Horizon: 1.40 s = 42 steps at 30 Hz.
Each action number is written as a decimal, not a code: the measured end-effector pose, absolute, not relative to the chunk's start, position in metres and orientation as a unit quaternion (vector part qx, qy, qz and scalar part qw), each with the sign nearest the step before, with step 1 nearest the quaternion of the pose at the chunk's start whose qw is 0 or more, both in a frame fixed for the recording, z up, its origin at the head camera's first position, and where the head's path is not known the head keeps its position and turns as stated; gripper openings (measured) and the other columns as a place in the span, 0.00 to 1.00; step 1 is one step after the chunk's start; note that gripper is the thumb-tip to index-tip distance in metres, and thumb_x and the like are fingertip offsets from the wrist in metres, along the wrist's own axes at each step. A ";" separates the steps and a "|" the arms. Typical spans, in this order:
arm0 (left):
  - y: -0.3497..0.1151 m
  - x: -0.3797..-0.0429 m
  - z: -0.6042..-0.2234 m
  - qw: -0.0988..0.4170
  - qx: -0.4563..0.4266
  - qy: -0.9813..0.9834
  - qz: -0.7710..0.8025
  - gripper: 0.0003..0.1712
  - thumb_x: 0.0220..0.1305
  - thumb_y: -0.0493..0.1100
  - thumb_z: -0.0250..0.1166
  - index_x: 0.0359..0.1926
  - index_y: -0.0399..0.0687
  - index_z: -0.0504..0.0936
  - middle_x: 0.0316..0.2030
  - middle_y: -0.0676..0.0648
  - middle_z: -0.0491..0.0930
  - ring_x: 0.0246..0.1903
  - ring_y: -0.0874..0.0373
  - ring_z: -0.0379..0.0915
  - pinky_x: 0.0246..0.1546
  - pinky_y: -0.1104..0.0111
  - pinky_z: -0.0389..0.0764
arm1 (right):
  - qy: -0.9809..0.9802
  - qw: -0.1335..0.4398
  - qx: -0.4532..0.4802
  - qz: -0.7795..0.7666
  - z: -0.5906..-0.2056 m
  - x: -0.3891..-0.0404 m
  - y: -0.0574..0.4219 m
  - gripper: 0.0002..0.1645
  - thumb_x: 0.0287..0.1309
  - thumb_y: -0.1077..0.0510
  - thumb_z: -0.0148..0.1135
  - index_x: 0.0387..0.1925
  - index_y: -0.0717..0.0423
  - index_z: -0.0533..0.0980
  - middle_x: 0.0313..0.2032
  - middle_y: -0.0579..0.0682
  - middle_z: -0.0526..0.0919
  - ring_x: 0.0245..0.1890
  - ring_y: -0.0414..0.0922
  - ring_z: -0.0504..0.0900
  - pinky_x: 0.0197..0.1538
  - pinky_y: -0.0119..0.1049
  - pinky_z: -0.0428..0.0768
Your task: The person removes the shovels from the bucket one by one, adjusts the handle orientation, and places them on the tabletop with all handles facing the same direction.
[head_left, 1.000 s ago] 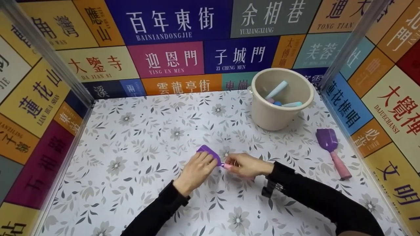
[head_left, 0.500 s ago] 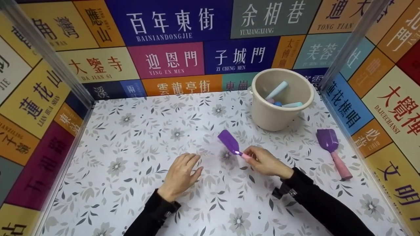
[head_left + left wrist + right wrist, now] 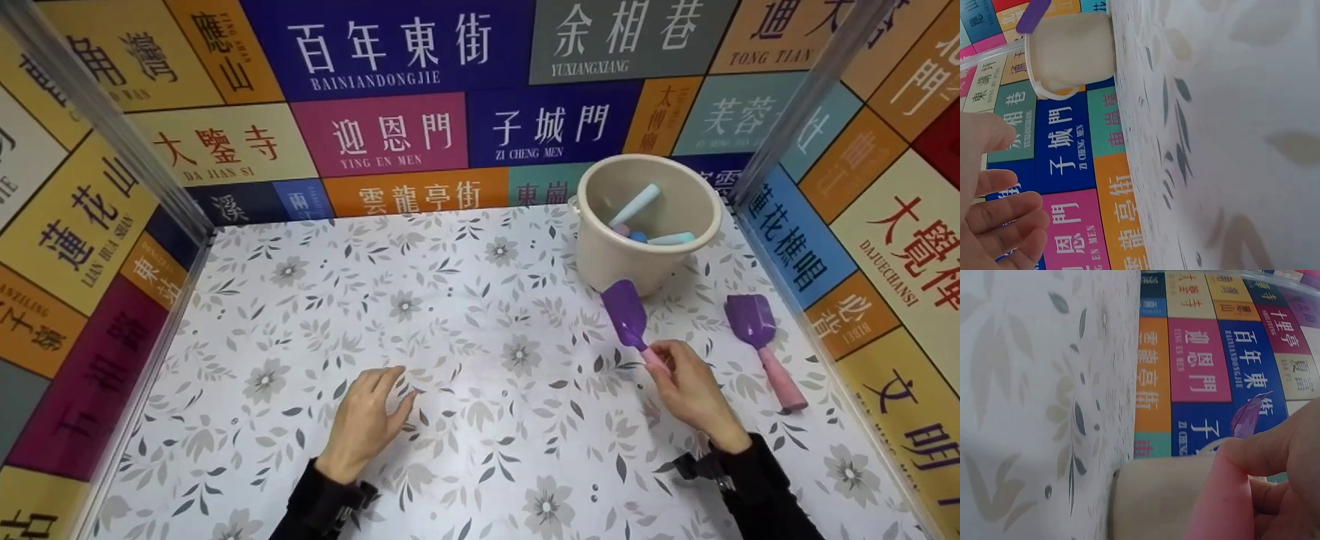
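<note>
In the head view my right hand (image 3: 694, 390) grips the pink handle of a toy shovel (image 3: 627, 313) with a purple blade. The blade points up and left, just in front of the beige bucket (image 3: 637, 259). From the right wrist view, thumb and fingers pinch the pink handle (image 3: 1224, 500). My left hand (image 3: 367, 420) hovers over the left-centre of the floral tabletop, fingers relaxed and holding nothing. A second purple and pink shovel (image 3: 754, 319) lies on the right side of the table.
Inside the bucket are pale blue handles (image 3: 636, 204) and small round items. Printed sign panels (image 3: 394, 135) wall the table at the back and both sides. Flower-patterned covering (image 3: 405, 307) spreads over the tabletop.
The left hand has let go of the shovel's blade and drawn back to the left. My right hand has carried the shovel rightward, close to the bucket.
</note>
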<state>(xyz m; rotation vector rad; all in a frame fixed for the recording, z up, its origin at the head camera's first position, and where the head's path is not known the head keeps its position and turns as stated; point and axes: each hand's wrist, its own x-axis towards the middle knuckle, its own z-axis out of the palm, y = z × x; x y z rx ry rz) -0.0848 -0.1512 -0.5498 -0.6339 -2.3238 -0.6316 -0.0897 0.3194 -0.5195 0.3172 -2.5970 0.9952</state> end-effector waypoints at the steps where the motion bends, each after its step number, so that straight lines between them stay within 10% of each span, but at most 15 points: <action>1: -0.155 -0.084 -0.550 0.319 -0.235 -0.886 -0.239 0.24 0.53 0.37 0.80 0.50 0.33 0.85 0.41 0.38 0.87 0.42 0.45 0.84 0.44 0.55 0.88 | -0.914 0.181 0.104 0.347 -0.522 -0.086 0.325 0.12 0.61 0.72 0.67 0.47 0.71 0.79 0.32 0.54 0.80 0.31 0.34 0.72 0.33 0.30 0.72; 14: -0.189 -0.078 -0.564 0.302 -0.183 -0.904 -0.242 0.23 0.54 0.38 0.79 0.49 0.32 0.85 0.40 0.34 0.87 0.39 0.40 0.84 0.39 0.50 0.87 | -0.930 0.133 -0.040 0.340 -0.524 -0.071 0.385 0.17 0.67 0.70 0.61 0.54 0.77 0.74 0.41 0.69 0.80 0.36 0.38 0.72 0.39 0.21 0.66; 26: -0.190 -0.077 -0.567 0.307 -0.178 -0.905 -0.236 0.22 0.54 0.38 0.79 0.49 0.33 0.85 0.38 0.34 0.86 0.37 0.40 0.84 0.36 0.50 0.86 | -0.943 -0.016 -0.096 0.317 -0.533 -0.099 0.416 0.27 0.77 0.60 0.48 0.64 0.82 0.63 0.51 0.80 0.75 0.48 0.71 0.78 0.55 0.64 0.78; 42: -0.185 -0.077 -0.561 0.297 -0.175 -0.907 -0.240 0.22 0.54 0.37 0.79 0.50 0.33 0.85 0.39 0.34 0.86 0.38 0.40 0.84 0.38 0.50 0.87 | -0.951 -0.067 -0.082 0.292 -0.553 -0.123 0.414 0.22 0.76 0.60 0.47 0.54 0.80 0.67 0.46 0.79 0.76 0.42 0.68 0.80 0.43 0.55 0.81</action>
